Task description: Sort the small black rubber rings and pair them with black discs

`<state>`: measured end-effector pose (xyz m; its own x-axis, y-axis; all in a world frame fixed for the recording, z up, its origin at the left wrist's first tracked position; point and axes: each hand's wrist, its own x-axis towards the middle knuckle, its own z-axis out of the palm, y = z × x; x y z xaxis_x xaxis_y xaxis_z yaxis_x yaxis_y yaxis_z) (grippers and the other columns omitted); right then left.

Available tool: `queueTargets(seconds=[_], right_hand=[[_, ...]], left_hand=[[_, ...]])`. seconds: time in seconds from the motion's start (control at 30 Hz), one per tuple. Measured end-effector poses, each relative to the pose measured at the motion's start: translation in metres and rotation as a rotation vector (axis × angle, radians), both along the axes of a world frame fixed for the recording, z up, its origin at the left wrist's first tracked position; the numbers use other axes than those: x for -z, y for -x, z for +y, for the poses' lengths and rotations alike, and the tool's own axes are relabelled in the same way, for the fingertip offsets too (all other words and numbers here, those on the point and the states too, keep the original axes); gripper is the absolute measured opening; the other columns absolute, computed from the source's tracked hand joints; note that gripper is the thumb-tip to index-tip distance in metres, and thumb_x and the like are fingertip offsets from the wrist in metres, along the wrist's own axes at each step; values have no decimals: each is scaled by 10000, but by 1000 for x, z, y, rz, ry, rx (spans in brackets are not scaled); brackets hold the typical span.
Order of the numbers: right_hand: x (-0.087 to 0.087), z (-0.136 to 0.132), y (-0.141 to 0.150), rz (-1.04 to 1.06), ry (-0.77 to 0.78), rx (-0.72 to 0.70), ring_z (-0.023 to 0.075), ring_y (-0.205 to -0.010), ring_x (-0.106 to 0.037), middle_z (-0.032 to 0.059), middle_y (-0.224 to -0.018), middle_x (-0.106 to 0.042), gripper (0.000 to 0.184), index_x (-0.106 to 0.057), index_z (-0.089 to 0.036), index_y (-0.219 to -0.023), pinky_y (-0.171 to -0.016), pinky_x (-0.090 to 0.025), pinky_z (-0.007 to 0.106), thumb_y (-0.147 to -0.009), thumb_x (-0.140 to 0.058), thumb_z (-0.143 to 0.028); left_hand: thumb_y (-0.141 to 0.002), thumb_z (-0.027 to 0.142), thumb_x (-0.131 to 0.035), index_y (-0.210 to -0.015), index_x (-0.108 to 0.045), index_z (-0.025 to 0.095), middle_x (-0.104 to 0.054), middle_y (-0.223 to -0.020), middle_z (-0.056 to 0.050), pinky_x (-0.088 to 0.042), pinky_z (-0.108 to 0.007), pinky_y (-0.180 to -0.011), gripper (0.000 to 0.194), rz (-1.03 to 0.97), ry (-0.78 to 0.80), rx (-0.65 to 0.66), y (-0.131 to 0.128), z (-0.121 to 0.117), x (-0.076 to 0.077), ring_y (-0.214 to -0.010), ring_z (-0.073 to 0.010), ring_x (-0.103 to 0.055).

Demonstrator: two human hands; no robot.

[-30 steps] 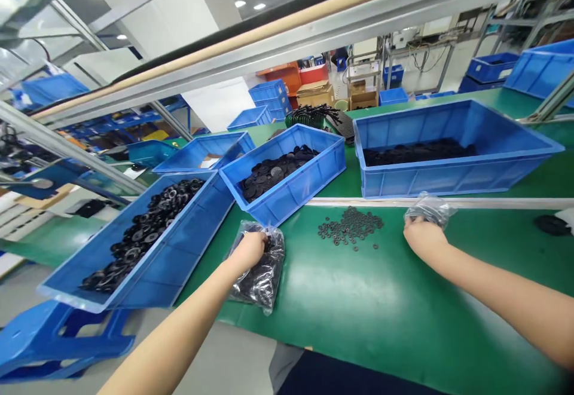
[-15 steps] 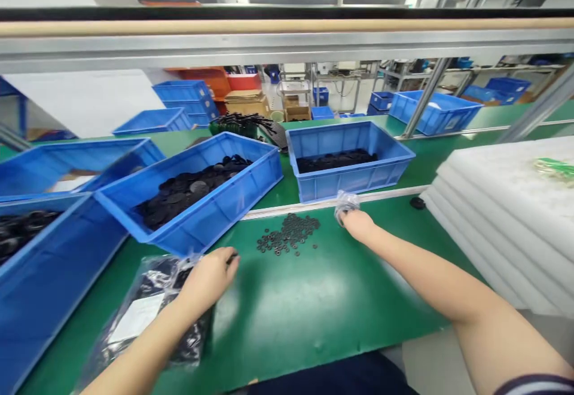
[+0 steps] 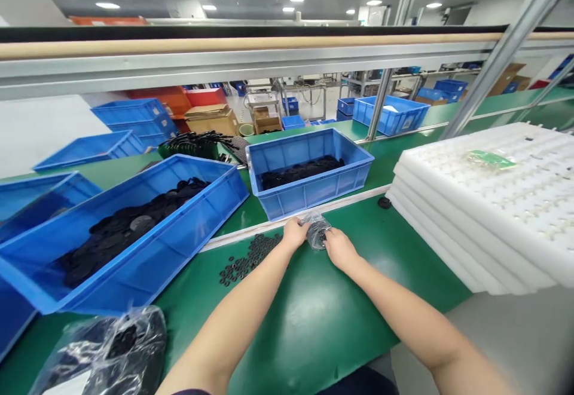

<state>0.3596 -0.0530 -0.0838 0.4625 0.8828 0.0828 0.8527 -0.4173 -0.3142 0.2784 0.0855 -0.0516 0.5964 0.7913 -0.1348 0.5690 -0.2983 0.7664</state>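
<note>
Between my two hands is a small clear plastic bag (image 3: 317, 231) with dark pieces inside. My left hand (image 3: 295, 233) pinches its left side, and my right hand (image 3: 339, 248) is closed on its right side. The bag is just above the green mat, in front of the middle blue bin (image 3: 309, 198). Just left of my left hand, small black rings (image 3: 251, 259) lie in a loose pile, partly behind my left forearm. A larger clear bag (image 3: 130, 353) with black pieces and a white label lies at the lower left.
A long blue bin (image 3: 179, 242) of black discs stands on the left. Stacked white foam sheets (image 3: 439, 222) rise at the right, near a black round piece (image 3: 384, 202). A metal rail (image 3: 251, 63) crosses above the bench.
My left hand has moved right from beside the large bag to the small plastic bag. My right hand still holds the small bag. The camera view has turned to the right.
</note>
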Motion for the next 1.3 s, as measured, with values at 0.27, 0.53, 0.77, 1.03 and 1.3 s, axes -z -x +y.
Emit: queueTargets(seconds=[0.27,0.53,0.77,1.03,1.3], right_hand=[[3,17,3,153,-66,219,229,-953,-580,139,-1105,-553,307,-587,-105,-1087,-887,-450,332,-848,-584,-296],[8,23,10,-63,11,74,259,-974,-526,156,-1128,-541,334,-529,-109,-1221,-808,-462,363,-926,-451,-246],[7,21,7,-167,29,-70,258,-942,-519,154,-1115,-540,408,-474,-152,-1321,-768,-451,367,-916,-431,-176],[25,24,7,-311,-115,-320,241,-981,-507,135,-1003,-622,258,-646,-121,-1063,-841,-437,373,-948,-416,-147],[18,37,10,-277,-46,-290,271,-1103,-481,195,-1303,-522,349,-565,-85,-1220,-897,-417,391,-927,-376,-99]], left_hand=[[-819,217,-485,-694,-570,167,-589,-532,-18,-463,-260,-607,159,-3,-20,88,-16,-2,0,-578,-173,-616],[-841,262,-456,-856,-577,141,-609,-540,-22,-491,-246,-497,172,-37,140,-21,-19,4,4,-496,-168,-628],[-877,218,-433,-1014,-550,70,-628,-519,-70,-514,-262,-468,233,42,305,-116,-8,22,10,-480,-200,-655],[-879,210,-418,-861,-619,52,-601,-455,-87,-504,-263,-426,257,189,268,-83,-4,24,9,-418,-203,-622],[-814,152,-517,-664,-637,82,-632,-518,-127,-516,-300,-549,205,272,80,129,4,11,-10,-533,-227,-660]])
